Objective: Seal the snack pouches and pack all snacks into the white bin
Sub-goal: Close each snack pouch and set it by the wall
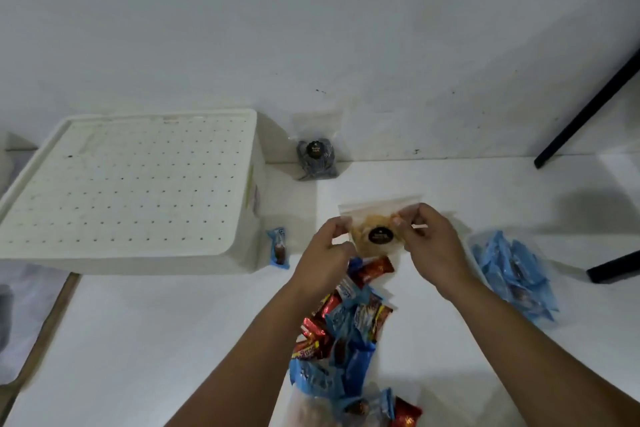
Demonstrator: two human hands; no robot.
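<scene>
Bin [138,191] far left on table [485,340], upside down, against wall [311,28]. Single wrapped snack [278,249] just beside bin's right side. Pouch w/ dark contents [316,158] right of bin, leaning on wall. Second pouch [377,230] mid-table between both hands, above snack pile [346,333] at near edge. Bag of packets [512,274] far right.

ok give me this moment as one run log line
step: sealing clear snack pouch | left hand: pinching its left side | right hand: pinching its right side | white bin: upside down, nothing packed
</scene>
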